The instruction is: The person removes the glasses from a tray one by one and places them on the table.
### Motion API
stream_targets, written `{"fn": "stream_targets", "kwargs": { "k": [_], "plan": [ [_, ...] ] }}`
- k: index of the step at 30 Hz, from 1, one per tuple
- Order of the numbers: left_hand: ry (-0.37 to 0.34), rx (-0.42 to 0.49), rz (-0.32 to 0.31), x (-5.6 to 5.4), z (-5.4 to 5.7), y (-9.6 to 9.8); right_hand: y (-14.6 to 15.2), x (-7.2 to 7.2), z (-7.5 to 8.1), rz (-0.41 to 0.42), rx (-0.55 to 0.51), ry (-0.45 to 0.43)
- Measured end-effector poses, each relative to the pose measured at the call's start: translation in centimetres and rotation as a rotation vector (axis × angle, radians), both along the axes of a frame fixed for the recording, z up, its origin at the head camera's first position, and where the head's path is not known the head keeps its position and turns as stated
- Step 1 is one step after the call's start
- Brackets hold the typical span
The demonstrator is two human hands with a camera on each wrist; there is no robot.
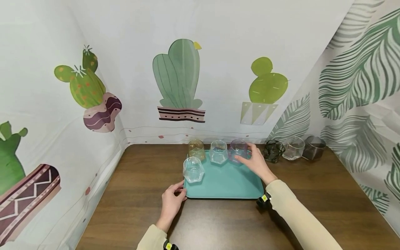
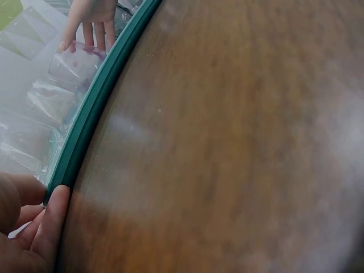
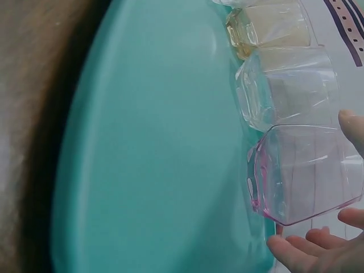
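Observation:
A teal tray [image 1: 225, 180] lies on the wooden table. My left hand [image 1: 172, 202] pinches its near left corner; in the left wrist view the thumb [image 2: 52, 219] and fingers sit at the rim. My right hand [image 1: 257, 161] holds a purple-tinted glass [image 3: 310, 173] at the tray's far right, thumb on one side and fingers on the other, several fingers extended past it. Left of it along the far edge stand a clear glass [image 1: 218, 152] and an amber glass [image 1: 196, 150]. Another clear glass [image 1: 193, 170] stands at the tray's left edge.
Right of the tray, a dark wavy-sided glass [image 1: 273, 151], a clear glass [image 1: 293, 148] and a smoky grey glass [image 1: 314, 148] stand in a row on the table [image 1: 137, 180]. A cactus-printed cloth [image 1: 225, 69] hangs right behind the table's far edge.

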State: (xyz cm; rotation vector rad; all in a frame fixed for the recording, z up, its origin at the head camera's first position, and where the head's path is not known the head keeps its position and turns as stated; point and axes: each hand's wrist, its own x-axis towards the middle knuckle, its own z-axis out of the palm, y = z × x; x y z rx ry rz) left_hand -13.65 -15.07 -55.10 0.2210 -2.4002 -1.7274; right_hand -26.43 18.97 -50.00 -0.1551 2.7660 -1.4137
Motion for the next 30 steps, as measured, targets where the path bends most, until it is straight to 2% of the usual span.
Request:
{"fn": "stream_targets", "kwargs": {
  "k": [11, 18, 30],
  "plan": [
    [0.004, -0.013, 0.005, -0.1, 0.2, 0.1, -0.1, -1.2, -0.2, 0.042, -0.009, -0.045],
    [0.001, -0.011, -0.002, -0.2, 0.2, 0.0, -0.2, -1.8, -0.5, 0.031, -0.032, -0.044],
    [0.02, -0.007, 0.006, -0.1, 0.0, 0.0, -0.6, -1.9, -0.7, 0.046, -0.099, -0.034]
  ]
}}
